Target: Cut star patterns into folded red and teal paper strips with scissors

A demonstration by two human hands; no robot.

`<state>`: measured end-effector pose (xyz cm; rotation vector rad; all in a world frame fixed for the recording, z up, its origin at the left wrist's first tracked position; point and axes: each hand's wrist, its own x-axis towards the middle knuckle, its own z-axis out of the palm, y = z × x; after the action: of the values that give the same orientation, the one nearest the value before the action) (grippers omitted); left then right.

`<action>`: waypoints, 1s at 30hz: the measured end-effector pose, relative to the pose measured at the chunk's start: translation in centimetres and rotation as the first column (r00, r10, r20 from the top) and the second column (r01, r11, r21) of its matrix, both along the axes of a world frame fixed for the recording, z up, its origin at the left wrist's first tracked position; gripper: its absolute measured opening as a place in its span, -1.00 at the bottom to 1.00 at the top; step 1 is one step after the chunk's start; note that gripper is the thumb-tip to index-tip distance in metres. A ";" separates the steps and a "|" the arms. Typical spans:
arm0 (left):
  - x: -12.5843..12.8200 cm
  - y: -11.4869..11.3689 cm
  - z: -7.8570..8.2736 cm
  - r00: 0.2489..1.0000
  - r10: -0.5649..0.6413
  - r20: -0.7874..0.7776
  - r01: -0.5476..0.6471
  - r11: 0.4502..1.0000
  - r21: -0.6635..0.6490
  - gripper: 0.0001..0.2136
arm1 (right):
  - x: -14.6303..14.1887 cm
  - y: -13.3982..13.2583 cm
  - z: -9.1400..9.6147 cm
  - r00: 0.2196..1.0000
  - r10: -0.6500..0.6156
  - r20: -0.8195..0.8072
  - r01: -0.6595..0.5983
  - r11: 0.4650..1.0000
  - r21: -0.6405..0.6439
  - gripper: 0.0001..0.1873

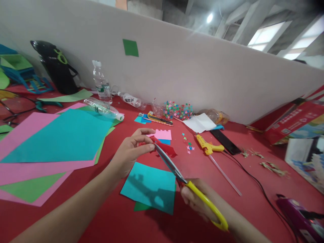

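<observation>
In my left hand, thumb and fingers pinch a piece of red paper. My right hand grips yellow-handled scissors, whose blades reach up to the red paper near my left fingertips. Whether the blades are fully closed on the paper I cannot tell. Below the scissors lies a teal paper square over a green sheet. Just behind the red paper are a pink paper strip with a notched edge and a blue piece.
Large teal sheets lie left over pink and green paper. A yellow glue gun with a glue stick and cord, a black phone and small stars lie right. Plastic bottles and a utility knife are behind.
</observation>
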<state>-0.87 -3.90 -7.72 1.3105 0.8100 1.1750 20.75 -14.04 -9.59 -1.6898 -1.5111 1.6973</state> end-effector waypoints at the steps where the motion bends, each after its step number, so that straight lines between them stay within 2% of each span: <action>1: 0.0 0.0 0.0 1.000 0.001 0.001 -0.001 1.000 0.000 -0.92 | 0.0 0.0 -0.1 1.000 0.004 -0.008 -0.004 1.000 0.008 -0.54; 11: 0.0 -0.2 0.3 1.000 0.021 -0.021 -0.021 1.000 -0.020 -0.89 | -0.2 0.1 -0.7 1.000 -0.012 -0.026 0.013 0.999 0.040 -0.54; 18: 0.0 -0.1 0.1 0.999 0.031 -0.026 -0.032 0.999 -0.038 -0.88 | -0.5 -0.1 -0.7 0.995 -0.006 -0.095 0.018 0.993 0.119 -0.44; 24: -0.1 0.0 -0.2 0.999 0.024 -0.038 -0.025 0.999 -0.039 -0.86 | 0.2 0.1 -1.6 0.996 0.013 -0.084 -0.007 0.997 0.075 -0.50; 30: 0.0 0.4 -0.9 1.000 -0.003 -0.023 0.002 0.999 -0.046 -0.90 | 0.3 0.1 -1.5 0.999 -0.009 -0.038 0.012 0.997 0.070 -0.54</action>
<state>-0.88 -3.55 -8.58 1.2886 0.8471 1.1347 21.05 -13.91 -11.05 -1.6182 -1.5237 1.6423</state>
